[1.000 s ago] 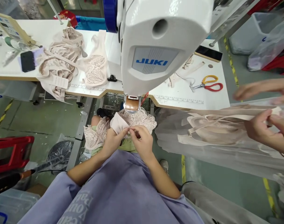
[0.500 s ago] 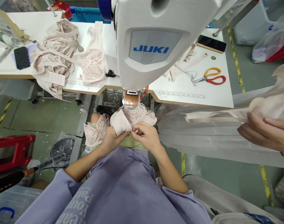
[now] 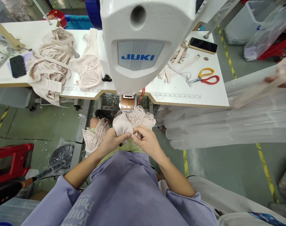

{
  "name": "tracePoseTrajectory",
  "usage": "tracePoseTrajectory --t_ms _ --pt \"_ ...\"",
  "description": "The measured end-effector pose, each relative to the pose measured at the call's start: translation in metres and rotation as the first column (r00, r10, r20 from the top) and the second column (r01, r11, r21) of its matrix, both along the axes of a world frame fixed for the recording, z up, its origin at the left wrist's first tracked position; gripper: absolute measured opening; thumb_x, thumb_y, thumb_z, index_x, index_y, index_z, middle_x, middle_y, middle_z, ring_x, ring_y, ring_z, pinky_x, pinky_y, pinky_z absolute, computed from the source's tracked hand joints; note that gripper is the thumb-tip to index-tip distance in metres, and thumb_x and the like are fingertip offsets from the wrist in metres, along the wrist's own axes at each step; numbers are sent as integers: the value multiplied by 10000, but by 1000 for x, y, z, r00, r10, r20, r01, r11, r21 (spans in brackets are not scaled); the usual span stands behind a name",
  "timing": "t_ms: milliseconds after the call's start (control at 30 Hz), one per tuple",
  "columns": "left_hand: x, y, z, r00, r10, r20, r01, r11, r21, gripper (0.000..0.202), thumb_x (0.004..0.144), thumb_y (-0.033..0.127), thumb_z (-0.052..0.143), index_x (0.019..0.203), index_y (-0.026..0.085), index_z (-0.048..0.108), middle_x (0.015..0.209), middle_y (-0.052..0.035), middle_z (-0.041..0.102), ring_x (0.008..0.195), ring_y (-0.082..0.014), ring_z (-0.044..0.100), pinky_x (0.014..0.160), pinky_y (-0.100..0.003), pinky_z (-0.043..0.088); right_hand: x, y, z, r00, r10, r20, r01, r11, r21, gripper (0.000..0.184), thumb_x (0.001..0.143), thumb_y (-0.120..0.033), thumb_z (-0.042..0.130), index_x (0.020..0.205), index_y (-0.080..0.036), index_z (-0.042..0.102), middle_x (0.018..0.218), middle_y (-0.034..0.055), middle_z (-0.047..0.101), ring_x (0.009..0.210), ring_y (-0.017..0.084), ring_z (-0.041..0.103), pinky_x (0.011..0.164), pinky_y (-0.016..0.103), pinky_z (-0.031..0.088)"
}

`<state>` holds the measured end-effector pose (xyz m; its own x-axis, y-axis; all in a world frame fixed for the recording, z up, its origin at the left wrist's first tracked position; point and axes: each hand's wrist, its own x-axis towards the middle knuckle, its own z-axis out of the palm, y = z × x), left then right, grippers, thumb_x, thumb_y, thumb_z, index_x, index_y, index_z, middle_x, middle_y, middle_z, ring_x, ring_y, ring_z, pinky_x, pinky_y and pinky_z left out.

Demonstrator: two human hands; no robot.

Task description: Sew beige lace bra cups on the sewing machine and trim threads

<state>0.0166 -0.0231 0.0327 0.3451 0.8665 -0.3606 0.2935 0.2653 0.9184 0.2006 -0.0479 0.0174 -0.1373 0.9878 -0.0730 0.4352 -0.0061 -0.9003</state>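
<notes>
In my lap, just under the sewing machine head (image 3: 139, 56), I hold a pale beige lace bra (image 3: 122, 123). My left hand (image 3: 113, 139) is closed round the smooth lining of one cup, thumb on top. My right hand (image 3: 145, 138) pinches the edge of the same piece, its fingertips nearly meeting my left thumb. Lace parts spread over my legs on both sides of the hands. What lies between the right fingertips is too small to make out beyond the fabric edge.
On the white table (image 3: 204, 91) lie scissors (image 3: 205, 77), a phone (image 3: 203, 45), fabric strips and, leftward, a heap of beige bras (image 3: 51, 59) beside a dark phone (image 3: 18, 66). Another person's hand (image 3: 278, 80) holds beige fabric at far right. A red stool (image 3: 13, 161) stands left.
My view has shifted slightly, and both hands stay on the bra with the fingertips closer together. At right, the other person's hand has moved up and away with its fabric.
</notes>
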Motion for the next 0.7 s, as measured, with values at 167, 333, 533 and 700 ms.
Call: tracePoseTrajectory --t_ms 167,333,533,700 --pt "1 0 -2 996 59 -67 -52 993 110 305 841 423 672 714 150 626 592 28 545 549 -106 463 522 -220 381 6 2 -6 998 -29 -52 26 997 -67 85 835 -276 628 827 -209 679 764 -7 606 685 130 521 628 253 381" --pt "-6 9 -1 990 -76 -119 94 984 148 311 885 423 615 713 163 607 568 38 505 568 -113 449 556 -224 383 20 4 -8 981 -44 -191 8 983 -184 178 882 -318 573 957 -209 692 817 2 641 682 128 538 630 251 401" --pt "-5 12 12 969 -186 -161 218 954 208 282 894 375 587 701 171 571 614 37 493 592 -112 436 580 -231 380 19 -1 5 999 -31 -35 25 988 -156 102 861 -300 588 930 -232 555 764 -48 582 539 87 401 527 232 290" --pt "0 8 25 958 -207 -196 249 943 220 217 916 335 567 826 153 642 683 25 545 639 -118 466 610 -235 388 17 -1 22 994 68 82 -55 986 -159 84 857 -250 551 909 -237 485 670 -70 528 537 100 437 568 239 305"
